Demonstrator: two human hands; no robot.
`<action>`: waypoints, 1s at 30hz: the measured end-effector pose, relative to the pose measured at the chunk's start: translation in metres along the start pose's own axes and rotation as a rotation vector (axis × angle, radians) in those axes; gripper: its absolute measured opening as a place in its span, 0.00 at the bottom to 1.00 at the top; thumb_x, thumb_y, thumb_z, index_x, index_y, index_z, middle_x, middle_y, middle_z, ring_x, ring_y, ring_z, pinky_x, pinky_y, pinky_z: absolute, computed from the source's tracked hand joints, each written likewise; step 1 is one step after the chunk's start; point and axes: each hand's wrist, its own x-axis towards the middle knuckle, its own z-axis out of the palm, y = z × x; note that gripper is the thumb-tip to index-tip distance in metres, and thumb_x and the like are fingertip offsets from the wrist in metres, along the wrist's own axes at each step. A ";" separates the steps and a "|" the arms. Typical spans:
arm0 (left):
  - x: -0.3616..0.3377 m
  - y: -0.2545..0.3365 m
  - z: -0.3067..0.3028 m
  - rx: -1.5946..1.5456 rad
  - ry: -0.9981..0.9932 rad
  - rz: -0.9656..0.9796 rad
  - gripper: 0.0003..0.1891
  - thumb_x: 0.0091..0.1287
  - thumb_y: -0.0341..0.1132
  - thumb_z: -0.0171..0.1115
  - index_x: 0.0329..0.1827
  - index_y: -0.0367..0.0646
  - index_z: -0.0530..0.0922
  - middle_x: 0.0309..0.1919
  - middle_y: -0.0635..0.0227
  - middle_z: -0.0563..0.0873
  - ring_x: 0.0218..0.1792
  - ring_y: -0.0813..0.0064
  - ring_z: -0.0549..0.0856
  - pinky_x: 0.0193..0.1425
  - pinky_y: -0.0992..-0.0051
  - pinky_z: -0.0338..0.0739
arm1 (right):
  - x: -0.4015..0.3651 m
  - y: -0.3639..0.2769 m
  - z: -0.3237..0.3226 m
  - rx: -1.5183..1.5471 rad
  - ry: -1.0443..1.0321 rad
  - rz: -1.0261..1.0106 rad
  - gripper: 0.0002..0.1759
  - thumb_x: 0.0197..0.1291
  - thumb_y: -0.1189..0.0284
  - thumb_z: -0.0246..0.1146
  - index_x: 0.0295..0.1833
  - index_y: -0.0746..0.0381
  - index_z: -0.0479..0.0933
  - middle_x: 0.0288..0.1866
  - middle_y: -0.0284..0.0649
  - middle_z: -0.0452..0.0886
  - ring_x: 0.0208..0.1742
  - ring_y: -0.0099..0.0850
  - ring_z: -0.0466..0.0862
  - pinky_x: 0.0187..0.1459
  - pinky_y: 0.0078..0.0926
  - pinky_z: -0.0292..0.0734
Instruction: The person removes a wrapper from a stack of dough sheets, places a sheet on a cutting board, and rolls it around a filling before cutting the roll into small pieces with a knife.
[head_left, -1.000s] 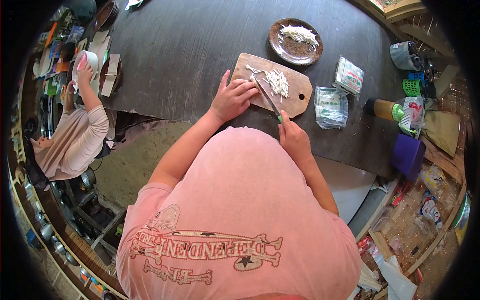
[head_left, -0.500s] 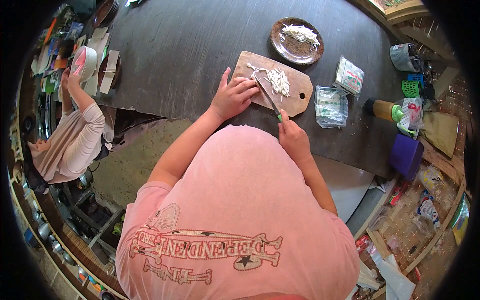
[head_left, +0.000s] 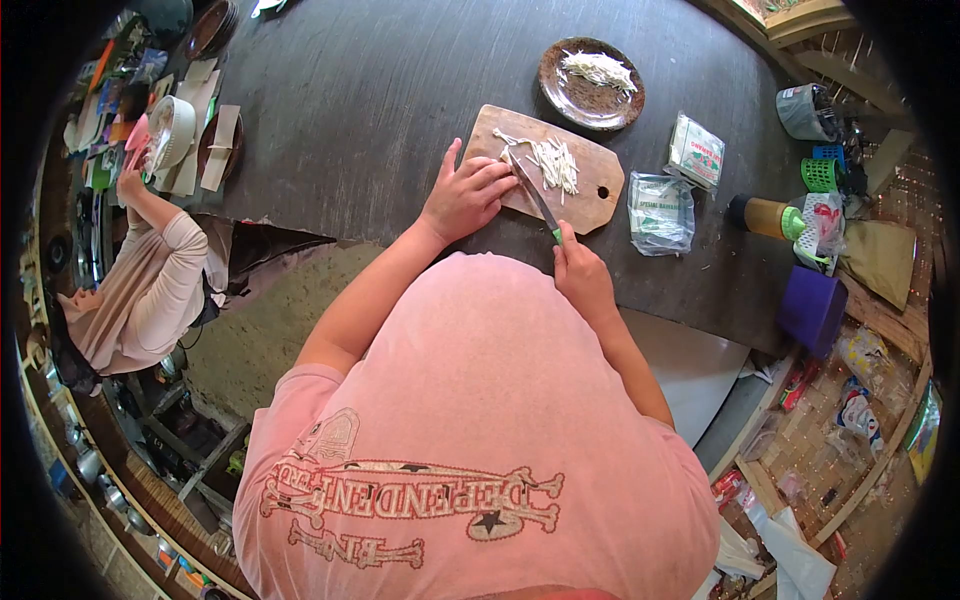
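My right hand (head_left: 584,275) is closed around the green handle of a knife (head_left: 535,203). The blade slants up and left across a wooden cutting board (head_left: 590,210), its tip close to my left fingertips. Near the board's left edge, my left hand (head_left: 468,200) presses down with bent fingers, the thumb held apart; whatever lies under the fingertips is mostly hidden, with a small pale bit showing beside them. Thin white strips (head_left: 556,165) lie in a loose pile beyond the blade. Behind the board, a brown plate (head_left: 590,112) carries more white strips (head_left: 603,70).
Right of the board lie two plastic-wrapped packets (head_left: 661,213) (head_left: 697,150). A green-lidded jar (head_left: 765,217), a green basket (head_left: 821,177) and a purple box (head_left: 811,311) stand along the right edge. At left, another person (head_left: 150,270) reaches toward a white bowl (head_left: 176,132).
The other person's arm has moved lower and a pink item has shifted left out of the white bowl. My hands and the knife look almost unchanged.
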 end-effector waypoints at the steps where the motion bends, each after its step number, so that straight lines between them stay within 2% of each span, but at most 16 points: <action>1: 0.000 0.000 0.000 0.001 -0.003 0.003 0.23 0.71 0.37 0.74 0.69 0.64 0.89 0.69 0.83 0.86 0.74 0.75 0.81 0.93 0.30 0.53 | 0.000 0.001 0.001 -0.002 -0.009 -0.009 0.31 0.77 0.72 0.68 0.83 0.62 0.74 0.37 0.50 0.87 0.36 0.53 0.91 0.37 0.50 0.88; 16: 0.001 0.000 0.001 -0.003 -0.010 -0.002 0.25 0.70 0.37 0.74 0.71 0.64 0.88 0.74 0.85 0.85 0.74 0.76 0.80 0.94 0.31 0.52 | 0.000 -0.005 -0.012 0.038 0.002 0.014 0.31 0.78 0.71 0.68 0.84 0.61 0.74 0.39 0.51 0.88 0.36 0.54 0.90 0.38 0.51 0.87; 30: 0.001 0.001 0.000 -0.001 -0.025 0.005 0.27 0.68 0.38 0.77 0.71 0.67 0.87 0.72 0.86 0.85 0.73 0.73 0.80 0.92 0.29 0.55 | 0.001 -0.004 -0.014 -0.001 -0.020 -0.015 0.32 0.77 0.71 0.69 0.83 0.61 0.74 0.40 0.50 0.89 0.35 0.54 0.91 0.37 0.51 0.87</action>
